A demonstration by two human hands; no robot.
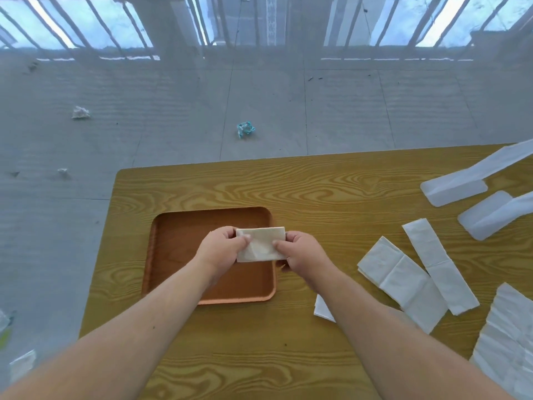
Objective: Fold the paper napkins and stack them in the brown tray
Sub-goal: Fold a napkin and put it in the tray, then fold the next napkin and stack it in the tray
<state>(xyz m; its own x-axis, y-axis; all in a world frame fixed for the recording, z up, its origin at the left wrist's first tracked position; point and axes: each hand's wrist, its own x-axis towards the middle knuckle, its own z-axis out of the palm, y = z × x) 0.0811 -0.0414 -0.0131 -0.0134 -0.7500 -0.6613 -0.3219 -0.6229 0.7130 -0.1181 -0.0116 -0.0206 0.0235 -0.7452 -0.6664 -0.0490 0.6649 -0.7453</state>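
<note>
— Napkin, folded (261, 243), sits at the middle of the frame, pinched between both hands just over the right half of the brown tray (184, 226). Which step is that, would you say?

— Placing, I'd judge. The left hand (220, 249) grips its left edge, the right hand (300, 252) its right edge, thumbs on top. The visible tray floor looks bare, so this would start the stack.

— What does the next move call for?

— Lowering it flat onto the tray floor and letting go evenly so the fold doesn't spring open. Then reaching right for the loose napkins (403, 281) lying on the bench (317, 183).

— Anything you can't make out?

— The fingers beneath the napkin are hidden, as is the tray floor under the hands and forearms. One napkin (321, 308) lies partly covered by the right forearm, and a large sheet (507, 342) is cut off at the lower right edge.
</note>
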